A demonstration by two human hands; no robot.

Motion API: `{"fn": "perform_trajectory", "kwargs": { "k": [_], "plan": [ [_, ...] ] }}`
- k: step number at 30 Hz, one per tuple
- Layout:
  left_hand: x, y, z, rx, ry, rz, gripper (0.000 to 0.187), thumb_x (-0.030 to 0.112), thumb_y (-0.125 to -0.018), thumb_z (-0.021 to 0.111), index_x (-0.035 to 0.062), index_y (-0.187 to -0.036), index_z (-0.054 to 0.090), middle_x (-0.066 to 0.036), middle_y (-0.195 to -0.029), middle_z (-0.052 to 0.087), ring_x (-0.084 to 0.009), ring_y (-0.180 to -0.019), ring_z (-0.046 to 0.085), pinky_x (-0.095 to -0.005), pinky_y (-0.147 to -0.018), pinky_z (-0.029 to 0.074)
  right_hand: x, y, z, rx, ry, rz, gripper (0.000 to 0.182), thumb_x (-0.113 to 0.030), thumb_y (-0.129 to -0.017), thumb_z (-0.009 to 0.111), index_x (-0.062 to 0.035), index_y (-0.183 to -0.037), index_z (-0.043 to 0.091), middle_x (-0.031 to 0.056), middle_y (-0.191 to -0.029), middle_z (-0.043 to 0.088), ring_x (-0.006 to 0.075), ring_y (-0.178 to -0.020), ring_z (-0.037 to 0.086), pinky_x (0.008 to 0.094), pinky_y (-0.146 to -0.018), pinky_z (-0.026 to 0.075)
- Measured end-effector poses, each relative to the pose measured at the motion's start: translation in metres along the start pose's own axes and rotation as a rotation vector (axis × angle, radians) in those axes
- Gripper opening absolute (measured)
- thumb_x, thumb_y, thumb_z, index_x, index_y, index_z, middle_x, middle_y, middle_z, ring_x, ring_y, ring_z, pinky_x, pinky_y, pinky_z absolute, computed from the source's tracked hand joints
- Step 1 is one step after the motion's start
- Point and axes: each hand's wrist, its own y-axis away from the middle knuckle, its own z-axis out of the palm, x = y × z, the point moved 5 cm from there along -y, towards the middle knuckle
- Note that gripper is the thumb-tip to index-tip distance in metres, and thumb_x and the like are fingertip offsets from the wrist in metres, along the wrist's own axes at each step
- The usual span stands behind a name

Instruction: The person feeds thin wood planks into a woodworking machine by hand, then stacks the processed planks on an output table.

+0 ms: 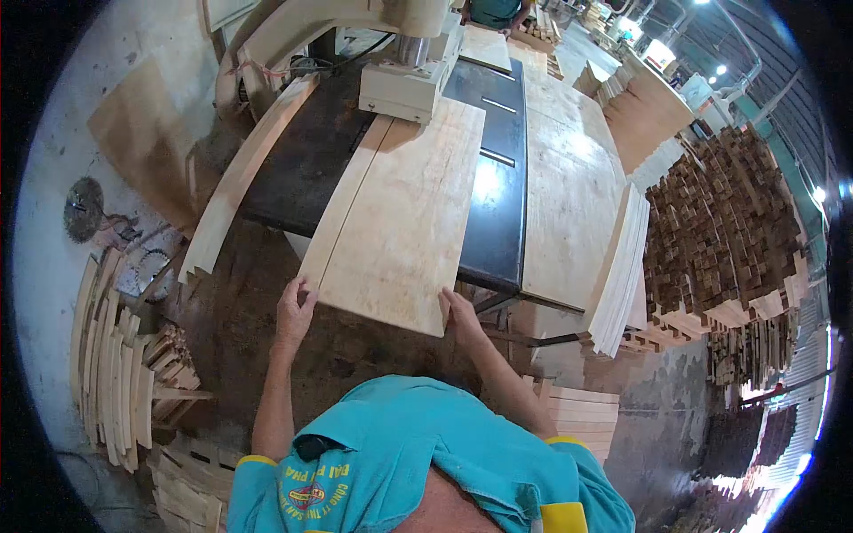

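Observation:
A wide, pale wooden panel lies on the black machine table, its near end jutting past the table edge toward me. Along its left side runs a narrow wooden strip, parted from it by a thin dark line. My left hand is closed on the near end of the strip, thumb on top. At the panel's near right corner, my right hand grips the edge, fingers partly hidden beneath. Over the far end sits the white machine head, covering part of the wood.
The black table adjoins a wooden side surface with stacked strips at its edge. A long board lies left. Curved pieces lean at lower left. Large wood stacks stand right. Another person is beyond the machine.

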Motion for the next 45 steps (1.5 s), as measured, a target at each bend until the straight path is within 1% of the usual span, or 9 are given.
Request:
{"fn": "perform_trajectory", "kwargs": {
  "k": [4, 11, 18, 21, 25, 30, 33, 43, 45],
  "plan": [
    [0.003, -0.010, -0.008, 0.033, -0.015, 0.049, 0.035, 0.012, -0.088, 0.061, -0.0016, -0.119, 0.052, -0.015, -0.110, 0.062, -0.0240, -0.101, 0.060, -0.0342, -0.089, 0.047, 0.033, -0.001, 0.019, -0.088, -0.158, 0.047, 0.055, -0.035, -0.094, 0.050, 0.0042, -0.132, 0.041, 0.0164, -0.122, 0.056, 0.0301, -0.109, 0.057, 0.0451, -0.091, 0.046],
    [-0.066, -0.021, -0.008, -0.070, -0.132, -0.172, 0.049, 0.025, -0.086, 0.063, -0.0034, -0.124, 0.050, -0.020, -0.115, 0.060, -0.0279, -0.106, 0.059, -0.0371, -0.090, 0.046, 0.060, 0.054, 0.025, 0.025, -0.254, -0.061, 0.044, -0.024, -0.092, 0.056, 0.0052, -0.123, 0.048, 0.0154, -0.115, 0.058, 0.0285, -0.101, 0.060, 0.0432, -0.085, 0.049],
    [-0.052, 0.018, -0.004, -0.466, 0.532, -0.532, 0.047, 0.024, -0.089, 0.063, -0.0055, -0.123, 0.051, -0.012, -0.109, 0.062, -0.0184, -0.099, 0.059, -0.0330, -0.086, 0.048, 0.075, 0.102, -0.027, 0.189, -0.178, -0.135, 0.029, -0.025, -0.089, 0.063, 0.0015, -0.101, 0.061, 0.0064, -0.091, 0.064, 0.0166, -0.078, 0.060, 0.0323, -0.069, 0.050],
    [-0.052, 0.041, -0.020, -0.495, 0.461, -0.613, 0.043, 0.020, -0.089, 0.062, -0.0056, -0.122, 0.051, -0.011, -0.110, 0.062, -0.0186, -0.096, 0.060, -0.0338, -0.084, 0.049, 0.080, 0.121, -0.081, 0.210, -0.058, -0.137, 0.026, -0.025, -0.090, 0.062, -0.0005, -0.098, 0.064, 0.0044, -0.090, 0.064, 0.0152, -0.078, 0.060, 0.0314, -0.070, 0.050],
    [-0.051, 0.075, -0.043, -0.410, 0.378, -0.561, 0.040, 0.019, -0.087, 0.063, -0.0060, -0.117, 0.053, -0.011, -0.103, 0.064, -0.0183, -0.092, 0.061, -0.0343, -0.081, 0.049, 0.080, 0.171, -0.098, 0.198, -0.039, -0.077, 0.037, -0.029, -0.091, 0.059, 0.0018, -0.111, 0.059, 0.0054, -0.099, 0.062, 0.0154, -0.090, 0.059, 0.0328, -0.078, 0.049],
    [-0.014, 0.112, -0.081, -0.272, -0.186, -0.370, 0.034, 0.017, -0.079, 0.069, -0.0025, -0.103, 0.054, -0.022, -0.095, 0.064, -0.0336, -0.092, 0.064, -0.0376, -0.076, 0.049, 0.122, 0.198, -0.089, 0.279, -0.179, -0.128, 0.034, -0.026, -0.091, 0.060, 0.0022, -0.110, 0.056, 0.0045, -0.102, 0.060, 0.0132, -0.092, 0.055, 0.0304, -0.079, 0.047],
    [-0.027, 0.143, -0.098, -0.247, -0.277, -0.321, 0.032, 0.017, -0.077, 0.070, -0.0017, -0.097, 0.052, -0.026, -0.090, 0.061, -0.0401, -0.090, 0.062, -0.0418, -0.073, 0.048, 0.127, 0.204, -0.085, 0.338, -0.231, -0.179, 0.032, -0.026, -0.091, 0.060, 0.0015, -0.108, 0.058, 0.0041, -0.100, 0.061, 0.0125, -0.089, 0.056, 0.0298, -0.078, 0.047],
    [-0.072, 0.176, -0.082, -0.250, -0.246, -0.319, 0.028, 0.017, -0.081, 0.066, 0.0010, -0.099, 0.051, -0.024, -0.087, 0.057, -0.0455, -0.086, 0.056, -0.0479, -0.071, 0.045, 0.127, 0.184, -0.089, 0.495, -0.329, -0.216, 0.028, -0.024, -0.091, 0.059, 0.0013, -0.102, 0.062, 0.0047, -0.095, 0.063, 0.0127, -0.084, 0.057, 0.0303, -0.075, 0.048],
    [-0.045, 0.159, -0.075, -0.262, -0.254, -0.240, 0.029, 0.019, -0.081, 0.066, 0.0017, -0.100, 0.052, -0.024, -0.088, 0.057, -0.0452, -0.085, 0.055, -0.0483, -0.071, 0.044, 0.128, 0.174, -0.100, 0.504, -0.294, -0.192, 0.037, -0.029, -0.088, 0.060, 0.0006, -0.110, 0.059, 0.0088, -0.105, 0.063, 0.0199, -0.092, 0.061, 0.0352, -0.082, 0.049]
  ]
}}
